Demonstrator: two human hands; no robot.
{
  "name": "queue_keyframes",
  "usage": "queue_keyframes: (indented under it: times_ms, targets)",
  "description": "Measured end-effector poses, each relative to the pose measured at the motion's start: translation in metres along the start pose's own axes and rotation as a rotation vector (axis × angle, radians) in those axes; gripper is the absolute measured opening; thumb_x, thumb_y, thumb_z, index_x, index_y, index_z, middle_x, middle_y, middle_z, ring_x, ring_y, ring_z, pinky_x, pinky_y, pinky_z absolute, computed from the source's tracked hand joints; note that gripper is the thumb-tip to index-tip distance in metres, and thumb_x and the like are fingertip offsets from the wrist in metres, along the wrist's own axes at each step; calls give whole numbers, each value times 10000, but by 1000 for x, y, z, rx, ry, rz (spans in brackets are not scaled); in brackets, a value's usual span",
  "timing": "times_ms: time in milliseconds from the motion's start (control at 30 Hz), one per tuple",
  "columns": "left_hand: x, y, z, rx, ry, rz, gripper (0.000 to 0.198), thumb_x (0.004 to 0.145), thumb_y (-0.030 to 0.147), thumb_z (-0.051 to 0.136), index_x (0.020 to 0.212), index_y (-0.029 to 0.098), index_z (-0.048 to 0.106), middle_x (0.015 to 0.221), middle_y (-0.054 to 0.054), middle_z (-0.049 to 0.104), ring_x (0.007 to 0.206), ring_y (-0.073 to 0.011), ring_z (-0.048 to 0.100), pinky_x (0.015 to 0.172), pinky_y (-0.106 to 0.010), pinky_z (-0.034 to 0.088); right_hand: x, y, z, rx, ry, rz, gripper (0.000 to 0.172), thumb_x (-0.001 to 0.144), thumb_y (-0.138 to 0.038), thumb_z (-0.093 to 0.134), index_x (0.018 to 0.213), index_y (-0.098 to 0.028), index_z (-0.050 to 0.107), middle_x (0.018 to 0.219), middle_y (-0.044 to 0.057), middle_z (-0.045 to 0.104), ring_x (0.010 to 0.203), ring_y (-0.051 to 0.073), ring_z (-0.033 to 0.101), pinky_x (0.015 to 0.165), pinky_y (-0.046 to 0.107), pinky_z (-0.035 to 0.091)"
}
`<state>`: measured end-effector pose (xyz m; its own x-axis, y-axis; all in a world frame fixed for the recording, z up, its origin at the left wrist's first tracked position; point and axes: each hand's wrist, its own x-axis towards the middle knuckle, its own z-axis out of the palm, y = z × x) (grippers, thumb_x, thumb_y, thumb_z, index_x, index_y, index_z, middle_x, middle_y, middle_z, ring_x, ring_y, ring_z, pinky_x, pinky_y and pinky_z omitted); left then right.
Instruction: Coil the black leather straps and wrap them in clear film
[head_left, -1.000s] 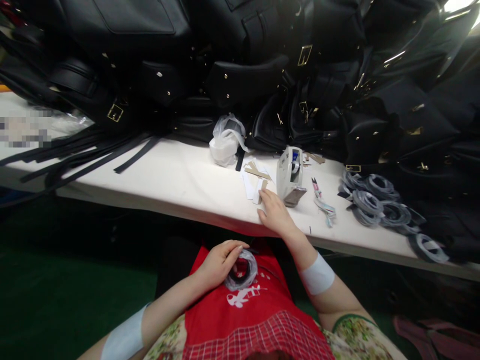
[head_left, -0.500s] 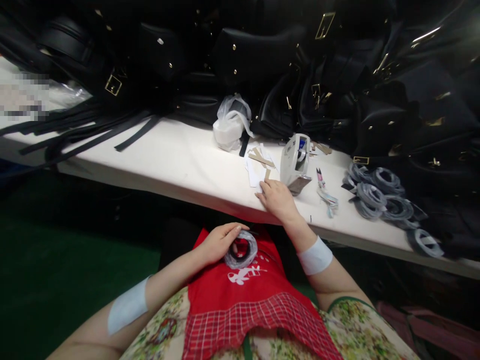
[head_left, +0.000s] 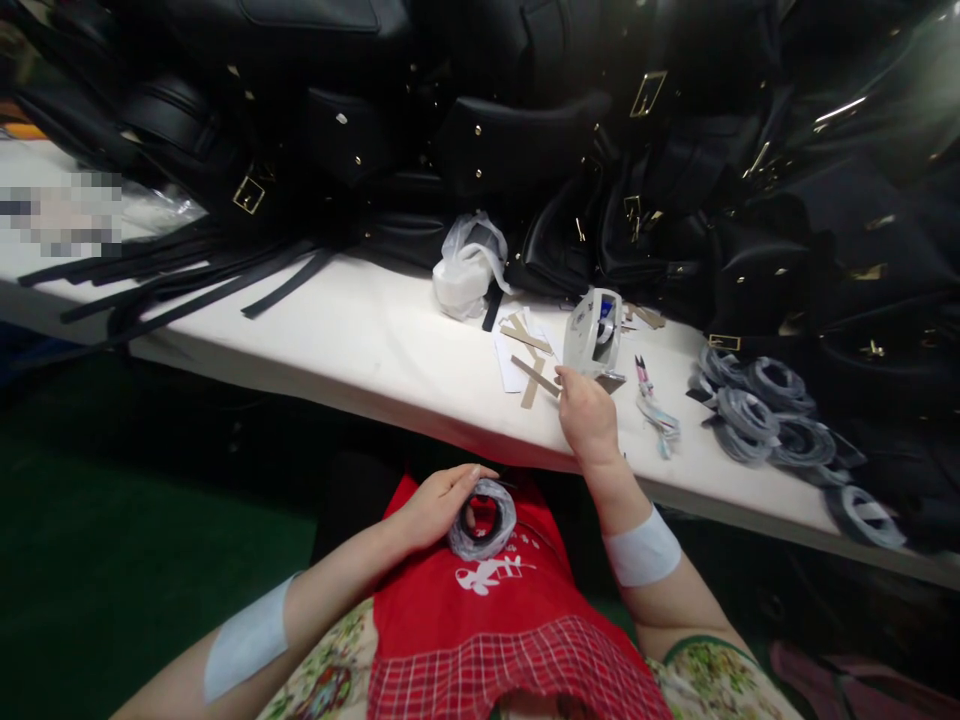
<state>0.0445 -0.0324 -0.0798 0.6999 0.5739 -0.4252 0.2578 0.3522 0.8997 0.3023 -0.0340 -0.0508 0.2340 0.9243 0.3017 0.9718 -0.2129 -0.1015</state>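
My left hand [head_left: 439, 508] is closed on a coiled black strap in clear plastic wrap [head_left: 501, 537], held over the red apron [head_left: 525, 590] at my lap. Above the table, my right hand [head_left: 589, 415] pinches one end of a thin brown paper strip [head_left: 535, 376] that points to the left. Beneath it lie more brown strips [head_left: 532, 392] and white paper pieces [head_left: 510, 372]. A grey tape dispenser [head_left: 579, 338] stands just behind my right hand. To that hand's right are small pink-handled snips [head_left: 642, 375] with a crumpled pale strip [head_left: 661, 425].
Black bags with gold buckles [head_left: 540, 125] are heaped along the back of the white table [head_left: 390, 350]. Several wrapped strap coils [head_left: 750, 425] sit at the right. Loose black straps [head_left: 202, 295] hang over the left edge. A white plastic-wrapped bundle [head_left: 457, 285] stands mid-table.
My right hand has picked up a brown strip from the papers and moved right with it. My left hand keeps hold of the coiled strap. The view has tilted slightly upward.
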Motion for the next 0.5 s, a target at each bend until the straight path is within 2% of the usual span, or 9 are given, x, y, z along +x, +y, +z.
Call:
queue_keyframes:
  times_ms: [167,333,433,500]
  targets:
    - [3,1,2,-2,3,-8,559,883,615,469,1111,152,684,513,2,603,469,-159,582,472,-236,442,-4,1,1,78,11,74,318,940,-136,399,1184,-111,601,1081,149,699,928,254,644,836,350,473]
    - [3,2,4,24,-2,-2,547,895,600,458,1119,154,682,519,-4,614,473,-159,583,469,-234,434,0,-15,4,-47,-137,113,313,924,-218,493,1200,-93,574,1066,184,649,954,283,624,823,369,477]
    - [2,4,4,28,-16,20,534,899,590,462,1115,156,684,547,-9,630,499,-163,602,492,-240,450,7,-25,8,-156,-232,96,251,922,-146,436,1038,-93,652,996,194,636,856,269,636,728,349,487]
    - [0,5,3,24,-26,30,532,901,587,460,1121,157,682,556,-12,635,508,-165,610,501,-243,459,12,-27,10,-184,-257,85,297,906,-81,389,937,-96,684,958,199,635,839,266,636,700,342,483]
